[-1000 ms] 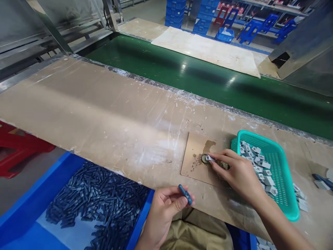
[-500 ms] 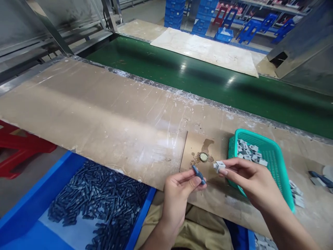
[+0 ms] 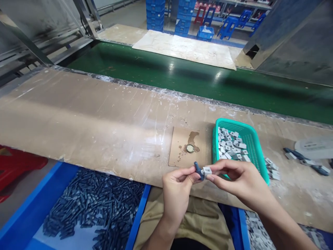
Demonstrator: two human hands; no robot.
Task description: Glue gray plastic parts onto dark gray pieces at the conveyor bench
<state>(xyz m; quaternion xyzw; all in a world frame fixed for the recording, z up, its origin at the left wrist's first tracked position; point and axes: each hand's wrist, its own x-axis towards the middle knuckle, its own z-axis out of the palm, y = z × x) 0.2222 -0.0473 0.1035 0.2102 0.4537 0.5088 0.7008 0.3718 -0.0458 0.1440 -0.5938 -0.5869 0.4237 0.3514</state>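
My left hand (image 3: 177,189) pinches a small dark blue plastic piece (image 3: 198,170) between thumb and fingers. My right hand (image 3: 240,180) holds a small grey-white square block (image 3: 207,171) by its sides. The two parts touch end to end just above the near edge of the brown worktable (image 3: 104,121). Behind my right hand sits a teal mesh basket (image 3: 253,142) holding several more grey blocks. A small round metal cap (image 3: 190,148) lies on a cardboard square (image 3: 179,151) in front of my hands.
A blue bin (image 3: 33,215) of several dark blue pieces sits low at the left. A green conveyor belt (image 3: 182,78) runs behind the table. Loose grey blocks (image 3: 272,170) and assembled parts (image 3: 299,156) lie to the right. A red stool (image 3: 18,166) stands at the far left.
My right hand lifted a grey block away from the metal cap. My left hand rose with the blue piece, and both hands came together until the parts touch.
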